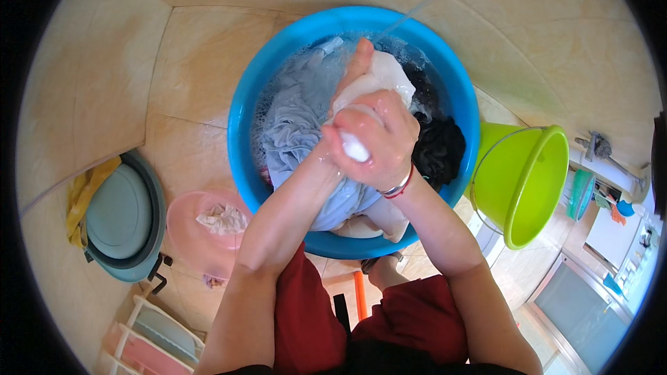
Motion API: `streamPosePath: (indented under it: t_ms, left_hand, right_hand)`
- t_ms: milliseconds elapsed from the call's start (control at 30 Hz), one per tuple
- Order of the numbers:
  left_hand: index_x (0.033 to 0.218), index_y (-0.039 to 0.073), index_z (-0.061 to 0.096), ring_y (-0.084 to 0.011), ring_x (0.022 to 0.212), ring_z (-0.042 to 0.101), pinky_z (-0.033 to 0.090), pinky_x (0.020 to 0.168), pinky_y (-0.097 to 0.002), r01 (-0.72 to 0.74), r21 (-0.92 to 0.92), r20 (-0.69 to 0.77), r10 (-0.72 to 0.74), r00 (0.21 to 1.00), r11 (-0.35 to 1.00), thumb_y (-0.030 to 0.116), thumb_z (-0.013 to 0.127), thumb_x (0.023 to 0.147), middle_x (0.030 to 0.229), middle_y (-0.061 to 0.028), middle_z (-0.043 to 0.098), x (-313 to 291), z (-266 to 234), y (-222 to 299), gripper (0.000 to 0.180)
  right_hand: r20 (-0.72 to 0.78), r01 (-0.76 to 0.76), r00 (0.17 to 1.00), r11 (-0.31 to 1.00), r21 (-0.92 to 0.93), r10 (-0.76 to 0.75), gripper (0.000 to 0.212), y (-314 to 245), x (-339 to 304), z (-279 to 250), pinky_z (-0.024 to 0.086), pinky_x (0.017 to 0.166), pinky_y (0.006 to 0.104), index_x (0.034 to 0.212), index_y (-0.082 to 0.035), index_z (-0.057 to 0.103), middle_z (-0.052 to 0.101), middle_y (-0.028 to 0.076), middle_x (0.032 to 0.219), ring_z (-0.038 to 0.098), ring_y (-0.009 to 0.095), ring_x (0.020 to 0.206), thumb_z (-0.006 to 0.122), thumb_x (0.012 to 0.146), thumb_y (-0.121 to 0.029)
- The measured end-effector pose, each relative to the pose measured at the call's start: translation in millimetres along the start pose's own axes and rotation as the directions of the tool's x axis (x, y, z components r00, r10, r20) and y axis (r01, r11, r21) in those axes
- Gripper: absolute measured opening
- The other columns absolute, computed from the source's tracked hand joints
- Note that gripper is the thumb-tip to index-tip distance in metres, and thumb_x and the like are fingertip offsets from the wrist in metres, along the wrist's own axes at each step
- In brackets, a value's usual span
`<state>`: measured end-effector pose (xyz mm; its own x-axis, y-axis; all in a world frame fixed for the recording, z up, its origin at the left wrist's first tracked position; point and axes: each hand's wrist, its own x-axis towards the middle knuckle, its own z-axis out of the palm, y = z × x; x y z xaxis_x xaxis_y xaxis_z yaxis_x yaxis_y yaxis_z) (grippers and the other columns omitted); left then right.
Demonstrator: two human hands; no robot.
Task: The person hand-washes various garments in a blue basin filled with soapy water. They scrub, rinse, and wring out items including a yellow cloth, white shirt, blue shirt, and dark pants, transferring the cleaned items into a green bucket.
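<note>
Far left: yellow cloth (94, 198) by a stack of grey-green basins (119, 212). Next, pink basin (182, 239) on the tiled floor, crumpled pale cloth (222, 219) inside; looks light and limp.

Centre: blue tub (238, 118), soapy water, soaked laundry. Pale blue fabric (295, 128) bunched along its left side, part above the water; probably heavy when wet, soft, sags if lifted by one corner, so better gathered in both hands.

Left hand (353, 73) over the tub, mostly covered by the white cloth (385, 73); some skin shows at the upper end. Can't tell if its grip is closed. White cloth sits at the hands, above the water and the pale blue fabric. Looks wet, thin, floppy, light; likely slick with suds, not fragile. Best hold: a bunched fold deep in the palm, since a loose edge would probably slide out.

Right hand (379, 132) crosses over the left wrist area, fingers curled, grip clamped round a white lump (354, 146) at the thumb side; soap, foam or fabric, can't tell. Red band (397, 193) on that wrist.

Right side of tub: black fabric (439, 149), crumpled, likely heavy and waterlogged. Far right: lime-green bucket (538, 180), tilted in view, wire handle for carrying.
</note>
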<state>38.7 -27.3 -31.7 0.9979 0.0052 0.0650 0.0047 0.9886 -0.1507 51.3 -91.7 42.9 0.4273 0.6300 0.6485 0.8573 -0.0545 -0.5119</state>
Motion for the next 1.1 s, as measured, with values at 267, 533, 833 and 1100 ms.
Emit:
streamPosePath:
  t_ms: [267,533,833,1100]
  left_hand:
    - [0.082,0.009,0.06,-0.0099,0.071,0.055,0.044,0.061,-0.0277,-0.286,0.529,-0.466,0.556,0.688,0.799,0.021,0.06,0.091,0.078,-0.0009,0.057,1,25,-9,0.015]
    - [0.103,0.001,0.063,-0.0118,0.086,0.058,0.046,0.074,-0.0251,-0.027,0.806,-0.503,0.709,0.495,0.591,0.029,0.068,0.087,0.094,-0.0039,0.064,-6,28,-1,0.032]
    - [0.147,0.024,0.031,-0.038,0.112,0.057,0.051,0.089,-0.0416,0.49,0.765,-0.164,0.61,0.775,-0.418,0.029,0.073,0.083,0.144,-0.0223,0.035,-34,-21,58,0.076]
    - [0.139,0.022,0.042,-0.0439,0.113,0.054,0.046,0.094,-0.0469,0.627,0.378,-0.484,0.432,0.761,-0.681,0.021,0.054,0.093,0.14,-0.0302,0.036,2,-47,46,0.047]
  right_hand:
    - [0.0,-0.142,0.989,0.973,0.183,0.145,0.007,31,-1,-10,0.05,0.056,0.0372,0.076,-0.006,0.062,0.057,0.013,0.074,0.059,0.032,0.063,0.066,0.072,-0.003]
    - [0.057,-0.634,0.772,0.774,-0.008,0.633,0.022,124,-31,-8,0.05,0.066,0.0369,0.085,-0.001,0.067,0.066,0.015,0.082,0.064,0.033,0.072,0.057,0.092,-0.02]
    - [0.326,-0.241,0.892,0.94,-0.243,0.313,0.07,157,-38,-13,0.048,0.093,0.0408,0.138,-0.01,0.046,0.053,0.017,0.13,0.055,0.033,0.112,0.073,0.08,-0.039]
    - [0.561,-0.147,0.566,0.743,-0.653,0.605,0.058,167,-65,32,0.051,0.087,0.0499,0.139,-0.028,0.042,0.05,0.018,0.121,0.052,0.043,0.113,0.065,0.086,-0.031]
